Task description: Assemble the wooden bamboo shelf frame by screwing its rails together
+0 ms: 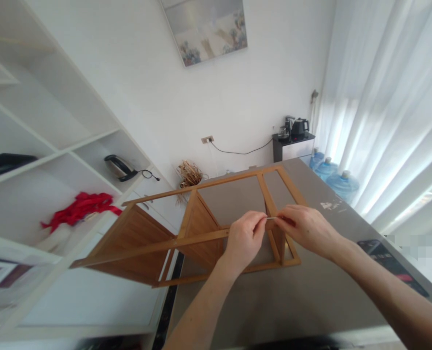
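Observation:
My left hand [247, 238] and my right hand [303, 224] are close together, fingertips pinched. A short, thin, pale stick-like piece [270, 218] spans the small gap between them, with one end in each pinch; its exact kind does not show. Just under my hands is a wooden shelf rack [201, 228], lying on its side on a grey table [332, 277]. It has slim rails and several panels, and its left end reaches out past the table's edge. My hands hide part of the rail and panel near its right end.
A black tool set or case [392, 265] and pale scraps [330, 206] lie on the table's right side. White shelving [64, 150] stands left, with a kettle [120, 167] and red cloth [82, 209]. Water bottles [341, 184] stand by the curtain [394, 107].

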`<control>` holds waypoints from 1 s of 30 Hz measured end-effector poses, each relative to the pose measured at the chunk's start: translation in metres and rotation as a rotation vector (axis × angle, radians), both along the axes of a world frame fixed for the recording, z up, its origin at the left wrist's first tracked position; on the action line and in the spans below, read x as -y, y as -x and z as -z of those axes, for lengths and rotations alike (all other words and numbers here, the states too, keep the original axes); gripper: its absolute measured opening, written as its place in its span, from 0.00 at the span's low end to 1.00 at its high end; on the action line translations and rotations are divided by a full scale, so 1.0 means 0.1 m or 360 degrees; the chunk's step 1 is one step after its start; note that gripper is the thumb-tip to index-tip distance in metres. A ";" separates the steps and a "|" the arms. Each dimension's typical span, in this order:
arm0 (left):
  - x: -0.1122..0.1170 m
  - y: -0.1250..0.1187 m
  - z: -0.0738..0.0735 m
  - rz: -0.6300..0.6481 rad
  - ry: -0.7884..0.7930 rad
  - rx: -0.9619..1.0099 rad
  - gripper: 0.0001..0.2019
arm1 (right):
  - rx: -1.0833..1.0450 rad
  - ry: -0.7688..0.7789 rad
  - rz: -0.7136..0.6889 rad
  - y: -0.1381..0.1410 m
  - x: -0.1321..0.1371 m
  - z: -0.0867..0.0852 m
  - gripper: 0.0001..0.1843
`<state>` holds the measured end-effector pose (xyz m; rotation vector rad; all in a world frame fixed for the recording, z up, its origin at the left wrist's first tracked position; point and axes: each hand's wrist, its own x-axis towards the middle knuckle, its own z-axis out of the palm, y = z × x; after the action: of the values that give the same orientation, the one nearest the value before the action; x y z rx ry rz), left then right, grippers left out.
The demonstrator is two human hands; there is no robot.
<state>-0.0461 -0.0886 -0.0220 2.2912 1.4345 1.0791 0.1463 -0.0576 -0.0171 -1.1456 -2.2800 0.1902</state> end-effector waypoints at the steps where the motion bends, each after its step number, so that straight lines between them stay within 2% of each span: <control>1: 0.01 -0.01 -0.02 0.0016 -0.0049 -0.0052 0.10 | -0.0033 0.0043 -0.0068 -0.07 -0.04 -0.02 0.11; 6: 0.01 -0.09 -0.13 -0.0042 -0.0239 -0.0436 0.10 | -0.0035 -0.0070 -0.0163 -0.25 -0.19 0.03 0.12; 9: -0.03 -0.14 -0.20 0.0017 -0.0130 -0.0537 0.11 | 0.0013 -0.0130 -0.0189 -0.22 -0.17 0.12 0.14; 12: -0.08 -0.14 -0.26 0.0124 0.0092 -0.0378 0.13 | 0.0013 -0.0162 -0.0193 -0.18 -0.10 0.17 0.15; 17: -0.15 -0.06 -0.35 0.0440 0.0552 0.0044 0.11 | 0.0018 -0.0198 -0.0196 -0.19 -0.07 0.16 0.15; 18: -0.16 -0.05 -0.36 0.0403 0.0560 0.0079 0.11 | 0.0017 -0.0188 -0.0192 -0.20 -0.07 0.15 0.15; 22: -0.11 -0.06 -0.34 0.0023 0.0350 0.0186 0.11 | -0.0074 -0.0105 -0.0267 -0.24 -0.07 0.12 0.13; 26: -0.02 -0.08 -0.24 -0.0060 0.0249 0.0232 0.09 | -0.0145 -0.0074 -0.0389 -0.28 0.01 0.10 0.12; 30: 0.07 -0.10 -0.17 -0.0135 0.0151 0.0264 0.08 | -0.0188 -0.0118 -0.0422 -0.32 0.08 0.04 0.12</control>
<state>-0.0365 -0.0957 -0.0048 2.0414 1.4945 1.1684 0.1782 -0.0652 -0.0214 -0.7717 -2.3058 0.2655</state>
